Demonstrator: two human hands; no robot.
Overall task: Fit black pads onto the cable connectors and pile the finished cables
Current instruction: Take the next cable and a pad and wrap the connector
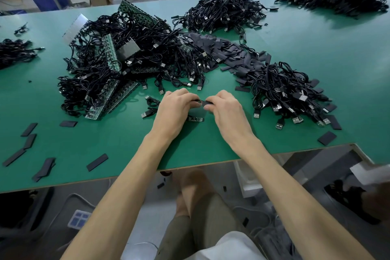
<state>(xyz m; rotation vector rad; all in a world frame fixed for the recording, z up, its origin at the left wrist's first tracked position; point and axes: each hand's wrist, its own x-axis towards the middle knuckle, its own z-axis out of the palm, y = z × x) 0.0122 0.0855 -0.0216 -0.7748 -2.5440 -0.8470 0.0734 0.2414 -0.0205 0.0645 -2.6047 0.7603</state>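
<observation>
Two hands meet over the near table (pixel 126 143): left hand (pixel 175 110) fingers pinch a cable connector (pixel 199 101), right hand (pixel 226 112) fingers grip a black pad (pixel 207 103) end-on, apparently for sliding on.

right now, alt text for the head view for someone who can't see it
A person's left hand and right hand pinch a cable connector and a black pad together over a green table. A cable heap lies left, a USB cable pile right, loose pads between.
</observation>
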